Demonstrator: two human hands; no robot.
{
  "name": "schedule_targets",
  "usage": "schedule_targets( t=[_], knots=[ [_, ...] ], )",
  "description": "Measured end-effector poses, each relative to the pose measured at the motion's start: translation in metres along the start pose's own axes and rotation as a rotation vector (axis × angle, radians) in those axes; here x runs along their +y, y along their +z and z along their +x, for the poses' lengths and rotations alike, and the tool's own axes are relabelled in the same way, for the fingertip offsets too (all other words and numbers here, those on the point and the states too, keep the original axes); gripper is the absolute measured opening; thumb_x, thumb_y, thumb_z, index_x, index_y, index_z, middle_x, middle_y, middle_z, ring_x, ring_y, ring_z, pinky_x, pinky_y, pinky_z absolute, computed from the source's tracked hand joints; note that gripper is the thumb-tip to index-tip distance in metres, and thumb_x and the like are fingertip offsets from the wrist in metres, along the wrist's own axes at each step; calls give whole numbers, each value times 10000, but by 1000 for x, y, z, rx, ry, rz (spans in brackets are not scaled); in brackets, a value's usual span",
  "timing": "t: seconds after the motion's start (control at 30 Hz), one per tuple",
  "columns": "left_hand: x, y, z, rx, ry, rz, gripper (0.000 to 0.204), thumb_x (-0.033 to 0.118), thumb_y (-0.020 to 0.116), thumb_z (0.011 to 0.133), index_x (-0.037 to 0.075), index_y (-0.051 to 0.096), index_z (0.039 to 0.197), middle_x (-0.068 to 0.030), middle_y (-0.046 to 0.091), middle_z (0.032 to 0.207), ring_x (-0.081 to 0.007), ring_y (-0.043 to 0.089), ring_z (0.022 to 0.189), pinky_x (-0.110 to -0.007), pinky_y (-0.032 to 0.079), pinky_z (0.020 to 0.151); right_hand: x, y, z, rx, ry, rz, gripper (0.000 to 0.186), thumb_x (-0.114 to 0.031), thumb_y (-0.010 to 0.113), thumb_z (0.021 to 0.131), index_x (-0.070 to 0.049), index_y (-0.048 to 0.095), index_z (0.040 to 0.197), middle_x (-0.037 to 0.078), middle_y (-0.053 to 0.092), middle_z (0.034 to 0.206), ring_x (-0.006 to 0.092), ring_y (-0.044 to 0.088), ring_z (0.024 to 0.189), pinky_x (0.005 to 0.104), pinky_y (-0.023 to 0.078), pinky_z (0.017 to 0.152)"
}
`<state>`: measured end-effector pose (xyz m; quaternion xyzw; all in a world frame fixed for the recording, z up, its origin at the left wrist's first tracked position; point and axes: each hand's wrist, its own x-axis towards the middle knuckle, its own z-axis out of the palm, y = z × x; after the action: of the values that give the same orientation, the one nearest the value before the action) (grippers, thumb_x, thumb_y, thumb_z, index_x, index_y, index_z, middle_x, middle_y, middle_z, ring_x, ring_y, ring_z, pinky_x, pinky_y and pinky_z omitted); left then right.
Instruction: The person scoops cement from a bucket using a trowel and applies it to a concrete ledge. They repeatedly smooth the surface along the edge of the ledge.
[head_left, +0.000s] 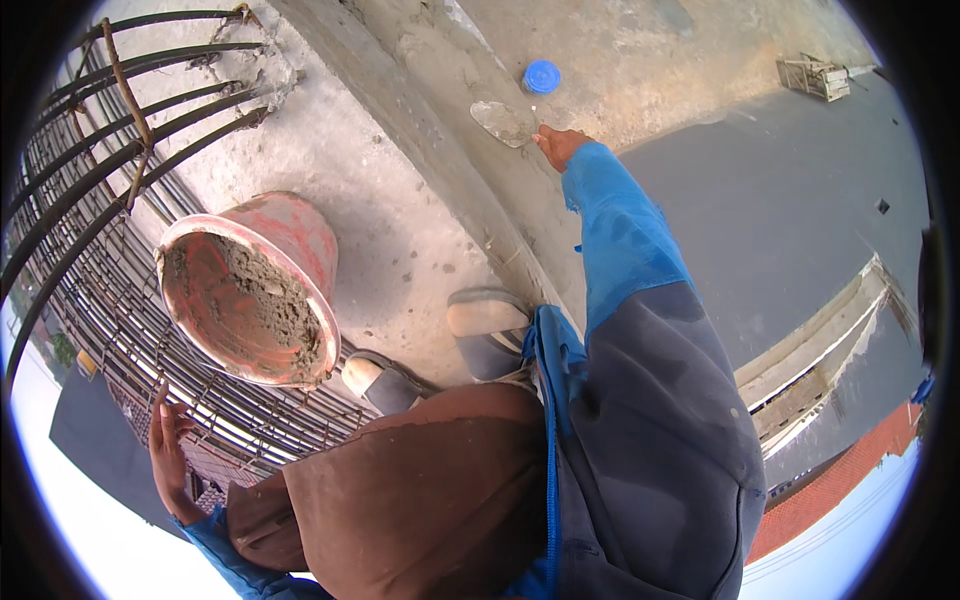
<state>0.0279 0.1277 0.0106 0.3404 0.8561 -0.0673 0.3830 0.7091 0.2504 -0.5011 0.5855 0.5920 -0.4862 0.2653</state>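
Note:
My right hand [562, 147] reaches far forward, its fingers closed round the handle end of a trowel [503, 123]. The trowel's mortar-smeared, leaf-shaped blade lies against the wet grey mortar band [440, 65]. Just beyond it sits a round blue lid or container [541, 77]. At the lower left, my left hand [168, 440] is beside the steel reinforcing bars, fingers apart and some bent; whether they touch the bars I cannot tell. Between the hands, a worn red bucket [290, 225] leans toward me with grey mortar [262, 295] inside.
Bent reinforcing bars [110, 165] stick out at the left, with a long bundle of rods below. My shoes [488, 330] stand on the concrete floor [400, 260] near the bucket. A small wooden crate [815, 77] is at the far right, above a dark grey wall [770, 210] with a framed opening [815, 375].

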Motion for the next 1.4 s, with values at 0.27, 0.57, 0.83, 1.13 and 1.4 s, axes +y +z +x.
schedule_targets(
  t=[0.27, 0.57, 0.83, 1.13, 1.4],
  knots=[
    [13, 1, 19, -42, 107, 39, 586, 511, 427, 1157, 143, 514, 1605, -41, 640, 1070, -139, 639, 917, -315, 539, 838, 97, 169, -50, -48, 207, 238, 443, -481, 322, 1162, -119, 516, 1329, 300, 712, 1178, 516, 663, 1155, 579, 515, 970],
    [5, -5, 10, -36, 64, 25, 603, 530, 431, 1149, 143, 513, 1604, -44, 657, 1066, -137, 641, 913, -319, 548, 857, 14, 218, -85, 443, 238, 643, 387, -450, 458, 1122, -72, 511, 1185, 347, 700, 1026, 546, 665, 1015, 634, 491, 881],
    [21, -1, 7, -15, 129, 40, 592, 515, 432, 1154, 135, 515, 1601, -54, 657, 1088, -139, 643, 923, -317, 550, 862, -145, 39, 31, 388, 146, 737, 443, -421, 417, 1122, -50, 491, 1352, 323, 708, 1204, 516, 670, 1157, 608, 508, 1000],
    [1, 0, 6, -37, 71, 7, 577, 504, 454, 1151, 154, 514, 1607, -40, 653, 1052, -115, 634, 875, -293, 544, 807, -55, 177, -17, 304, 380, 683, 435, -454, 402, 1116, -91, 494, 1338, 390, 685, 1205, 561, 670, 1144, 624, 504, 1027],
    [9, -3, 6, -10, 142, 9, 575, 492, 442, 1158, 132, 516, 1599, -44, 654, 1097, -128, 637, 919, -312, 543, 859, 10, 275, -121, 314, 513, 738, 415, -436, 389, 1130, -72, 510, 1287, 337, 722, 1130, 540, 682, 1094, 609, 523, 952]
  ],
)
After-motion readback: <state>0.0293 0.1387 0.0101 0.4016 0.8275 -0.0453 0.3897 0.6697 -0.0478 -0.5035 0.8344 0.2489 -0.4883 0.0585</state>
